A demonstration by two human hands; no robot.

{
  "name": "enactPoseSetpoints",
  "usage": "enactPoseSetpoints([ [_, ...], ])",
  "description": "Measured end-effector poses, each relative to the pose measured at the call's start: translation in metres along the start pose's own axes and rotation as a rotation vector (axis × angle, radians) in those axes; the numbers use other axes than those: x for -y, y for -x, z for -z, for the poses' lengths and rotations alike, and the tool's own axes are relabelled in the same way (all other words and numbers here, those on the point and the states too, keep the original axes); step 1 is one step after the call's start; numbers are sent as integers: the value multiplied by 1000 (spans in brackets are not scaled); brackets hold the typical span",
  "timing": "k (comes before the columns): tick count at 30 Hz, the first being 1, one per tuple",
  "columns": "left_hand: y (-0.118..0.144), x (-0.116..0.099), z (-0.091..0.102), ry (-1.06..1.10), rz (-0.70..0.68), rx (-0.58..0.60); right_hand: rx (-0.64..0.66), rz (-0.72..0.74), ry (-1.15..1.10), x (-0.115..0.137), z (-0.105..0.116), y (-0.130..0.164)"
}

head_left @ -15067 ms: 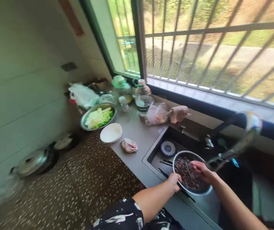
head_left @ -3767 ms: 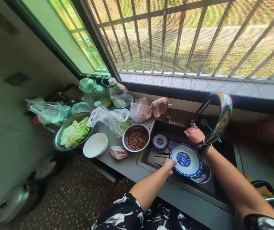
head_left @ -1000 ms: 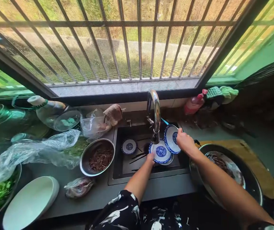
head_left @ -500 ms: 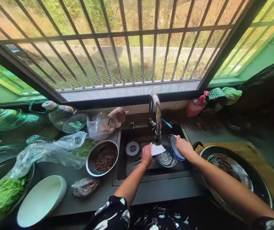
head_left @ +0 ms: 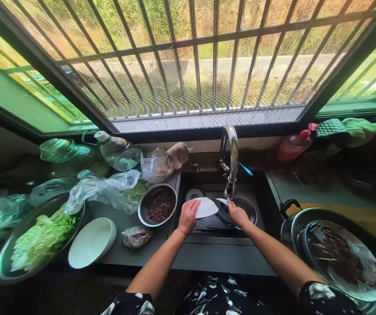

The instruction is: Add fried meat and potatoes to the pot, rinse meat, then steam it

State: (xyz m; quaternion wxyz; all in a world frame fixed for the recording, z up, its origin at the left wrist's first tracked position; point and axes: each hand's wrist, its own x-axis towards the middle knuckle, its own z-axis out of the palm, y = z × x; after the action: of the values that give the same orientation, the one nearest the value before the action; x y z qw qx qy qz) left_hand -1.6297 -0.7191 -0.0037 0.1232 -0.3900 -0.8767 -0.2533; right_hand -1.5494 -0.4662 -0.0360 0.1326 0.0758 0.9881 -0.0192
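Observation:
Over the dark sink [head_left: 260, 183], my left hand [head_left: 188, 215] grips a white plate [head_left: 205, 207] tilted with its underside up. My right hand [head_left: 237, 214] holds a second, blue-rimmed plate [head_left: 221, 214] just right of it, under the spout of the chrome faucet [head_left: 231, 157]. A steel bowl [head_left: 247, 207] sits in the basin beyond my right hand. A small blue-and-white dish [head_left: 194, 194] lies at the sink's back left.
Left of the sink stand a steel bowl of dark strips [head_left: 158, 204], a white plate [head_left: 92, 243], a wrapped lump [head_left: 136, 236], a plastic bag [head_left: 102, 190] and a bowl of cabbage [head_left: 38, 238]. A lidded wok [head_left: 339, 251] sits right. A pink bottle [head_left: 293, 142] stands on the ledge.
Both hands have come closer together above the sink. The left hand's plate has turned underside up, and the right hand's plate has swung down from upright to low beside it.

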Motion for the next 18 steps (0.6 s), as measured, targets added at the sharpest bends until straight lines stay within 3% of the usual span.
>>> enactPoseSetpoints([
  [4,11,4,20,-10,58,15,-81,163,94,3,-13,-6],
  [8,17,4,19,10,57,25,-165,182,123,-22,-17,2],
  [13,11,-6,-7,163,-59,118,-234,158,150,-49,-9,21],
  [18,-9,-31,-43,286,-106,263,-232,217,153,-46,11,21],
])
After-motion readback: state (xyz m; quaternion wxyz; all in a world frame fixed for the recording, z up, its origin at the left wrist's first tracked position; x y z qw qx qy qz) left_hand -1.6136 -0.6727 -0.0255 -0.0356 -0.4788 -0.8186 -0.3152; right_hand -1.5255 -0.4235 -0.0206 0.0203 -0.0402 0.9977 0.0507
